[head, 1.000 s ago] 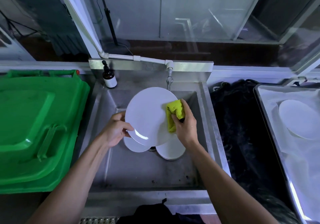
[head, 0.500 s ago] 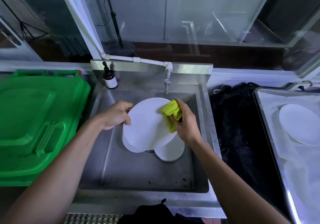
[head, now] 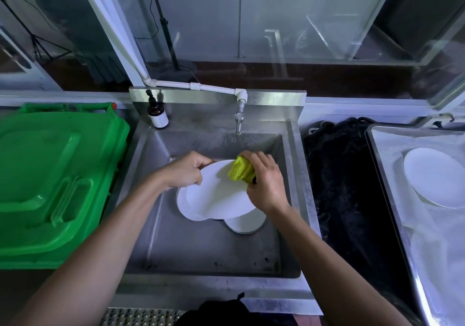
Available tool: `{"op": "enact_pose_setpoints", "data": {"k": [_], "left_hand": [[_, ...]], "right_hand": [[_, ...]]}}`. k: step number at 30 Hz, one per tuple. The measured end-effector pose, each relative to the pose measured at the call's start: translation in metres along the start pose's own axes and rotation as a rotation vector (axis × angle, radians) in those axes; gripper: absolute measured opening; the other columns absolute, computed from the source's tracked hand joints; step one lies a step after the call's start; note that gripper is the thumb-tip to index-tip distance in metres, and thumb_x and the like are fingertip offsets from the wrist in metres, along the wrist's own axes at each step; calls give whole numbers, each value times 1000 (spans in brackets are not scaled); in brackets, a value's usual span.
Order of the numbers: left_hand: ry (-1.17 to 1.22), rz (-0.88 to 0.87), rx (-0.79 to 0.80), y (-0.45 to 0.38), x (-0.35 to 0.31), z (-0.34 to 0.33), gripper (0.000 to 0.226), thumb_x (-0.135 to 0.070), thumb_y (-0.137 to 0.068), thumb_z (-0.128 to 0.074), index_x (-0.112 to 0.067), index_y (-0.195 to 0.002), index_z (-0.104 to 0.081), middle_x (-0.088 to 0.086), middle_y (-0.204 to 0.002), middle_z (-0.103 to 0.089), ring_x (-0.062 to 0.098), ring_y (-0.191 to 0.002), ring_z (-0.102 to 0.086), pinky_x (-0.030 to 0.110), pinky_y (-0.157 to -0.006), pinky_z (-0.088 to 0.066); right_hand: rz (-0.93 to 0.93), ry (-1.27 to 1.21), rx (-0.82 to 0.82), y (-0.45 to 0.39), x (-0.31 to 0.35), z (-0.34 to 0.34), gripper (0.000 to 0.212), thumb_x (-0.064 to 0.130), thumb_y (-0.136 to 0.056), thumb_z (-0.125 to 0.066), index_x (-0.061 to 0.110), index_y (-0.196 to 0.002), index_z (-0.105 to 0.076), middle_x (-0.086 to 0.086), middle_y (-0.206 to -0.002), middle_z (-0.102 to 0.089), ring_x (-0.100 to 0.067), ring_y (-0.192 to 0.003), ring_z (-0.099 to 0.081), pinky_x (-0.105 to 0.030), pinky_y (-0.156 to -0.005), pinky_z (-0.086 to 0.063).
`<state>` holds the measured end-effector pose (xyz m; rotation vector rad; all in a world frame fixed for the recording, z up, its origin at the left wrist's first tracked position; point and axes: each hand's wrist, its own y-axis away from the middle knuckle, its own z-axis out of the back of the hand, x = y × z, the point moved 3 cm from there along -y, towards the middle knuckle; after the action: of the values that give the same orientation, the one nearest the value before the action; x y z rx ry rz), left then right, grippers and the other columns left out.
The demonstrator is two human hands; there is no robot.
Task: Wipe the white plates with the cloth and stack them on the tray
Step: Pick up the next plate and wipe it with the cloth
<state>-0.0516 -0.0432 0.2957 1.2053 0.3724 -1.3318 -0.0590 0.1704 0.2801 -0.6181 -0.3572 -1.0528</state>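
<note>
— Left hand [head: 187,172] grips the far-left rim of our round white plate [head: 221,194]; since 1 second ago we've tipped it from nearly upright to almost flat over the stainless steel sink [head: 201,250].

— Right hand [head: 264,184] clutches the nubby yellow-green cloth [head: 240,170], now pressed at the plate's far edge. 2 more glossy white plates [head: 245,222] lie beneath; another rests on the mesh-lined metal tray [head: 377,164] at right.
</note>
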Motion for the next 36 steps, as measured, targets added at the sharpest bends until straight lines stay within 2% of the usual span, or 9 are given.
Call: {"op": "enact_pose_setpoints", "data": {"k": [4, 6, 9, 11, 14, 19, 25, 29, 36], "left_hand": [[343, -58, -92, 11, 20, -22, 55, 2, -80, -68, -27, -126, -69, -10, -105, -77, 7, -98, -70, 25, -80, -55], [523, 5, -296, 26, 38, -32, 51, -29, -69, -75, -34, -120, -69, -15, -98, -77, 5, -97, -71, 29, -82, -57], [623, 254, -545, 44, 72, -50, 58, -58, -70, -71, -15, -108, -73, 8, -104, -78, 21, -93, -76, 46, -85, -59], [742, 407, -388, 48, 76, -68, 66, -66, -89, -56, -6, -114, -70, 14, -107, -77, 30, -92, -76, 42, -72, -61], [1019, 475, -172, 38, 56, -86, 86, -80, -88, -43, -3, -120, -63, 15, -114, -75, 38, -101, -73, 38, -58, -61], [1209, 491, -401, 23, 31, -101, 56, -49, -95, -58, 2, -118, -64, 14, -108, -77, 30, -87, -77, 30, -50, -58], [1528, 336, -536, 21, 18, -115, 22, -5, -99, -56, 12, -113, -57, 31, -98, -73, 41, -83, -75, 40, -57, -62], [1509, 273, -600, 17, 14, -119, 7, 3, -97, -56, 6, -95, -62, 18, -84, -76, 26, -74, -77, 37, -59, -63], [1404, 142, -599, 13, 9, -118, 19, 1, -97, -56, -1, -114, -65, 12, -103, -76, 21, -91, -76, 34, -66, -62]], "right_hand": [[50, 52, -79, 5, -13, 11, 77, -10, -53, -52, 15, -126, -63, -5, -110, -62, -34, -90, -52, -48, -75, -49], [50, 48, -104, 10, -21, 14, 76, -8, -56, -47, 14, -126, -64, -5, -112, -63, -35, -92, -53, -49, -76, -49], [37, 55, -133, 18, -31, 15, 74, -2, -58, -43, 15, -127, -63, -5, -112, -62, -34, -94, -53, -49, -76, -49], [54, 52, -146, 22, -32, 12, 72, 0, -59, -42, 16, -127, -62, -5, -112, -62, -33, -93, -52, -49, -75, -49], [107, 43, -180, 26, -27, 4, 72, -5, -58, -48, 17, -126, -59, -6, -113, -63, -32, -91, -50, -47, -72, -46], [185, 44, -213, 44, -26, -4, 72, -7, -61, -48, 21, -127, -53, -7, -116, -63, -29, -93, -49, -41, -74, -41], [237, 39, -162, 64, -50, -1, 76, -12, -62, -60, 19, -131, -51, -4, -128, -51, -33, -105, -51, -45, -88, -40], [264, 28, -73, 69, -66, 3, 87, -20, -57, -57, 20, -133, -50, -3, -133, -50, -33, -117, -48, -43, -97, -37], [172, -190, 101, 75, -73, 13, 92, -20, -66, -58, 20, -145, -35, 2, -149, -42, -25, -132, -41, -47, -106, -36]]}}
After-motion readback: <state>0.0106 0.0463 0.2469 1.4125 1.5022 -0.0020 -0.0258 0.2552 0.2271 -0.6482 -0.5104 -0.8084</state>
